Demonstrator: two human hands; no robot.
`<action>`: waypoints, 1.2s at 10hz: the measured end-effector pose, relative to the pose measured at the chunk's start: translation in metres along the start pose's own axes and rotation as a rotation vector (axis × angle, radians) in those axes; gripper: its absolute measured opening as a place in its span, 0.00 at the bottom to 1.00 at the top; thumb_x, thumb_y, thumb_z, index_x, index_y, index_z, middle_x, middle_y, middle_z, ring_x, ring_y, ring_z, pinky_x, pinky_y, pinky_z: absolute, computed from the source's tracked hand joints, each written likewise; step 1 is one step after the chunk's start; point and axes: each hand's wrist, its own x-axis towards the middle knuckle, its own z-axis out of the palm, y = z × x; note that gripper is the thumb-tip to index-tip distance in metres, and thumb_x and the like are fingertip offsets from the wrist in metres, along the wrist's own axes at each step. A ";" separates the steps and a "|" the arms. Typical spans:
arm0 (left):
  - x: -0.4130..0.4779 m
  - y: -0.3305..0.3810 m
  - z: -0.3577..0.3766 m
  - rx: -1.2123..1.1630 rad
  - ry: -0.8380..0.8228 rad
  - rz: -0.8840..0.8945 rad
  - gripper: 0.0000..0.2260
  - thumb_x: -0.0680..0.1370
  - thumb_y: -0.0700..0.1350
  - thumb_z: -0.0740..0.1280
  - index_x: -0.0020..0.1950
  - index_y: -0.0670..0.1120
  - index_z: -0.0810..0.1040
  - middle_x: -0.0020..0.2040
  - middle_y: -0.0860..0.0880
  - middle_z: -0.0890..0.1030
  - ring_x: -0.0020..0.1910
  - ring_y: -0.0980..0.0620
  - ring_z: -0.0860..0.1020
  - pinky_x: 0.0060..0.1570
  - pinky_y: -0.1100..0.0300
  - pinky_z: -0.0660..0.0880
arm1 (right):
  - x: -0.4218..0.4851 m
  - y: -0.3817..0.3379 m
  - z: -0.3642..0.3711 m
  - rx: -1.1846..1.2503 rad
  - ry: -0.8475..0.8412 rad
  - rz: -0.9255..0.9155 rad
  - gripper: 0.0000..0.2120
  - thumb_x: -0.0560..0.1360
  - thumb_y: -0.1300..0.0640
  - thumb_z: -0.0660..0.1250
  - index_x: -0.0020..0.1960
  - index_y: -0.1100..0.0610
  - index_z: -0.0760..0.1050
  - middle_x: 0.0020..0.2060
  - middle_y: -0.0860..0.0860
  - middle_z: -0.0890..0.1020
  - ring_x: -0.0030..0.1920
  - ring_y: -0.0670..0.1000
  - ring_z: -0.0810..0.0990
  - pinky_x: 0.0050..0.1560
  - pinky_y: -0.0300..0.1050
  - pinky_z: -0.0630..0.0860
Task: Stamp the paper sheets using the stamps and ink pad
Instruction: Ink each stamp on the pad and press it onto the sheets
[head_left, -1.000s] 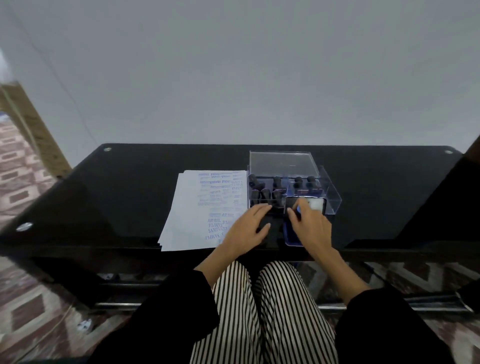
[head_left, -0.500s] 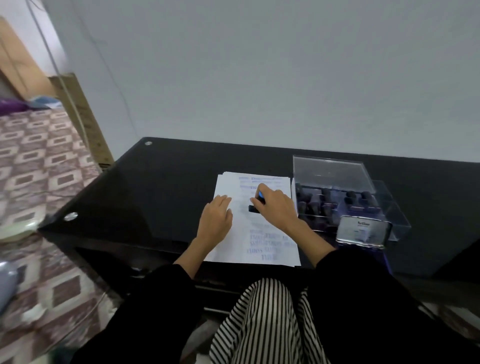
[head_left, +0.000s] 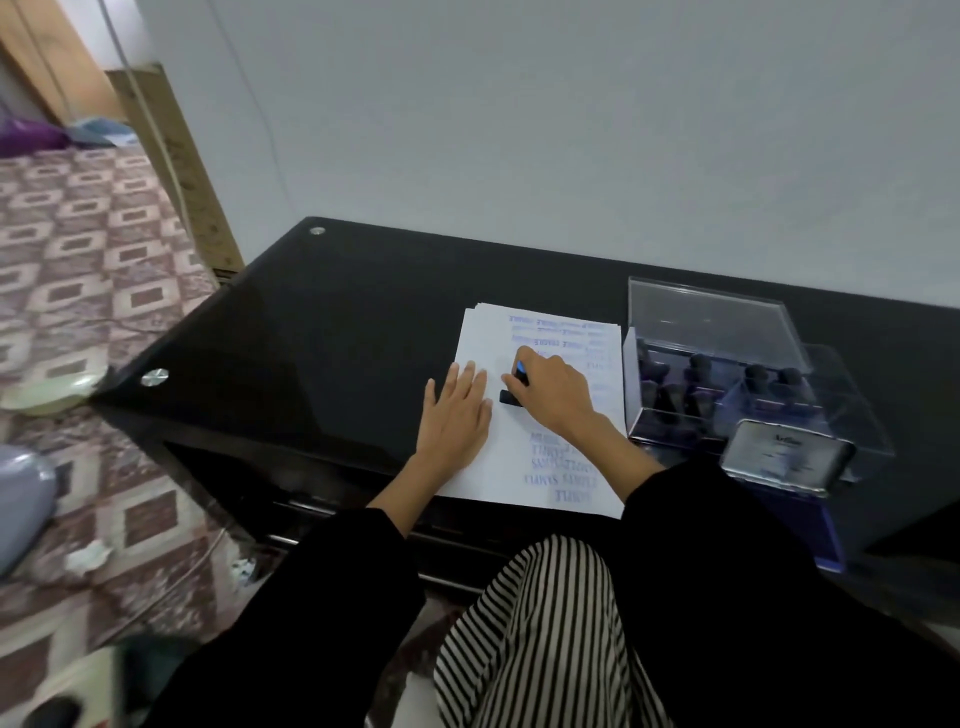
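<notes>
A stack of white paper sheets (head_left: 519, 457) lies on the black glass table (head_left: 337, 332), printed with several blue stamp marks along its far and near parts. My right hand (head_left: 556, 392) grips a dark stamp (head_left: 511, 392) with a blue top, whose base rests on the middle of the top sheet. My left hand (head_left: 457, 410) lies flat with straight fingers on the sheet's left edge. To the right stands a clear plastic box (head_left: 727, 374) holding several dark stamps. An open ink pad (head_left: 789, 467) with a raised metal lid sits in front of that box.
The table's left corner (head_left: 156, 376) juts over a patterned floor (head_left: 83, 270). A pale wall (head_left: 571, 130) rises behind the table. My striped trousers and black sleeves fill the foreground.
My right hand carried the stamp from the ink pad to the paper and now holds it down there. My left hand shifted onto the sheet's left edge. The camera swung left.
</notes>
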 end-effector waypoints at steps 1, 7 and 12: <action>-0.001 0.000 0.001 0.003 -0.005 0.000 0.22 0.83 0.48 0.46 0.77 0.45 0.49 0.78 0.48 0.49 0.77 0.50 0.45 0.74 0.47 0.44 | -0.001 0.000 0.003 -0.016 -0.012 0.003 0.11 0.80 0.51 0.57 0.53 0.59 0.69 0.46 0.55 0.80 0.37 0.49 0.71 0.38 0.41 0.66; -0.001 0.001 0.000 0.030 -0.010 -0.001 0.22 0.83 0.48 0.45 0.77 0.46 0.49 0.78 0.48 0.49 0.77 0.50 0.45 0.74 0.47 0.44 | -0.003 -0.006 0.013 -0.037 0.015 -0.003 0.10 0.81 0.53 0.54 0.56 0.59 0.67 0.46 0.55 0.80 0.35 0.48 0.71 0.29 0.34 0.61; -0.001 0.001 0.004 0.038 0.012 0.000 0.22 0.83 0.48 0.45 0.77 0.45 0.48 0.78 0.48 0.48 0.77 0.49 0.45 0.73 0.47 0.43 | -0.006 -0.006 0.018 -0.041 0.065 -0.004 0.05 0.81 0.56 0.52 0.48 0.56 0.58 0.41 0.56 0.79 0.33 0.52 0.70 0.26 0.38 0.56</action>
